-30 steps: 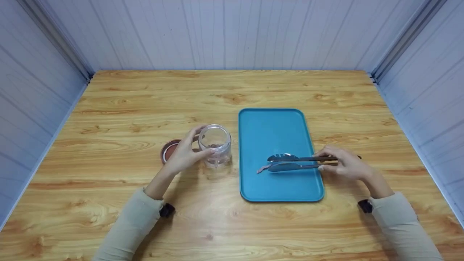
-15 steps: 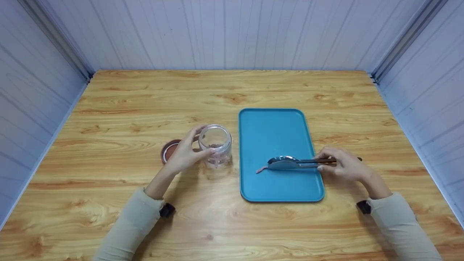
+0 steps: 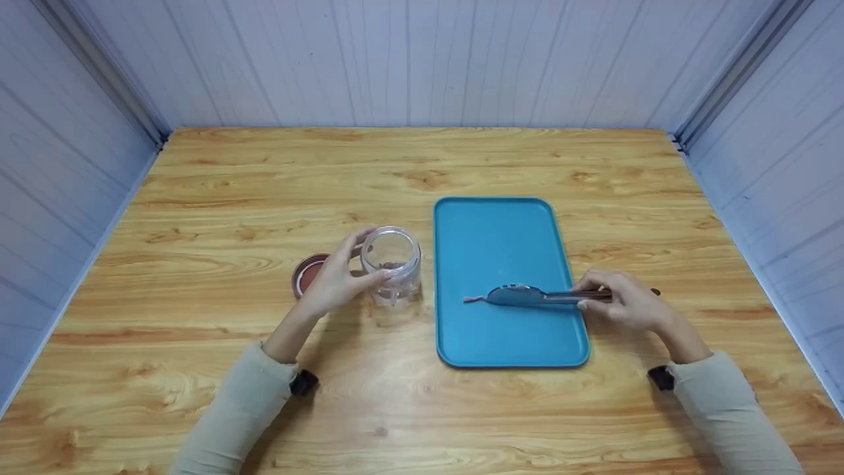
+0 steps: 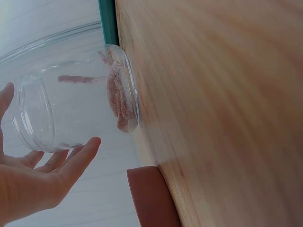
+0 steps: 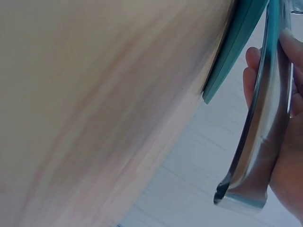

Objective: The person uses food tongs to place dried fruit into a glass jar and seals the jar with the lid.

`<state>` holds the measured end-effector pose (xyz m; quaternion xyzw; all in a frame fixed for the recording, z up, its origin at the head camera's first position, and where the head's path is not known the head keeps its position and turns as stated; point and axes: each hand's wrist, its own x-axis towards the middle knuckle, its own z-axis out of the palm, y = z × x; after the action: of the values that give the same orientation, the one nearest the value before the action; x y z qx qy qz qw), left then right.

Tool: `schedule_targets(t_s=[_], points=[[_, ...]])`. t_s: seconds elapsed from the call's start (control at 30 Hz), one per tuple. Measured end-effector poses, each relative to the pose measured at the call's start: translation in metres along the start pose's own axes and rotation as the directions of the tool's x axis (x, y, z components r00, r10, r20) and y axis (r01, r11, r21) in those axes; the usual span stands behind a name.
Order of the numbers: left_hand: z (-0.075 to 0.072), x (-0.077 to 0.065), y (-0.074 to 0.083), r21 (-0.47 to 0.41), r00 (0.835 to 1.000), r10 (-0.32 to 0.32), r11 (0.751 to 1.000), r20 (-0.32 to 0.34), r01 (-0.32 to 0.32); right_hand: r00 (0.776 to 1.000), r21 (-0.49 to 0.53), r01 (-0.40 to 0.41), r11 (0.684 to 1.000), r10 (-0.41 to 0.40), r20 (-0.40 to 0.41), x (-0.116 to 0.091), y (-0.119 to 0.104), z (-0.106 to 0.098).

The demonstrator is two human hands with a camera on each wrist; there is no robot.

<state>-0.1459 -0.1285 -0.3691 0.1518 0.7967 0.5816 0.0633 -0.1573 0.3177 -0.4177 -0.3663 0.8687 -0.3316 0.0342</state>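
Observation:
My left hand [image 3: 337, 280] holds a clear jar [image 3: 407, 282] from its left side, thumb at the front and fingers behind. Reddish-brown dried strips [image 4: 116, 92] lie at the jar's bottom, and one strip sticks to its wall in the left wrist view. In my right hand [image 3: 626, 302] are metal tongs [image 3: 517, 295], pinched together above the blue tray [image 3: 501, 237]. From the tips of the tongs a thin pinkish-brown strip [image 3: 473, 299] juts out to the left; the rest of it is hidden by the blades.
An upturned red-brown lid [image 3: 310, 270] lies on the wooden table just left of the jar, partly behind my left hand. The tray stands a short way right of the jar. Pale panelled walls [image 3: 409, 63] enclose the table at the back and sides.
My right hand has squeezed the tongs' blades together, and the strip's free end has swung slightly up in the head view. My left hand and the jar have stayed put.

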Motion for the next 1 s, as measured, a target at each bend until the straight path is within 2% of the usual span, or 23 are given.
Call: schedule_targets(t_s=[0.27,0.43,0.57,0.63,0.83,1.0], points=[[0.000,0.000,-0.001,0.002,1.000,0.008,1.000,0.000,-0.008,1.000,0.076,-0.014,0.997,0.016,-0.018,-0.002,0.002,-0.003],[0.000,0.004,-0.014,-0.003,1.000,0.008,1.000,-0.003,-0.008,0.998,0.108,-0.040,0.993,0.046,-0.049,-0.002,-0.002,-0.006],[-0.001,0.009,-0.029,-0.011,1.000,0.013,1.000,-0.015,-0.013,0.995,0.096,-0.014,0.995,0.023,-0.093,0.002,-0.015,-0.011],[0.000,0.010,-0.032,-0.010,0.999,0.024,1.000,-0.021,-0.024,0.994,0.083,-0.006,0.997,0.015,-0.110,0.005,-0.026,-0.016],[0.000,0.010,-0.033,-0.006,0.998,0.043,0.999,-0.036,-0.044,0.991,0.067,0.038,0.997,-0.029,-0.133,0.016,-0.049,-0.028],[0.000,0.010,-0.032,0.000,0.999,0.038,0.999,-0.036,-0.038,0.985,0.079,0.090,0.993,-0.077,-0.156,0.022,-0.047,-0.033]])
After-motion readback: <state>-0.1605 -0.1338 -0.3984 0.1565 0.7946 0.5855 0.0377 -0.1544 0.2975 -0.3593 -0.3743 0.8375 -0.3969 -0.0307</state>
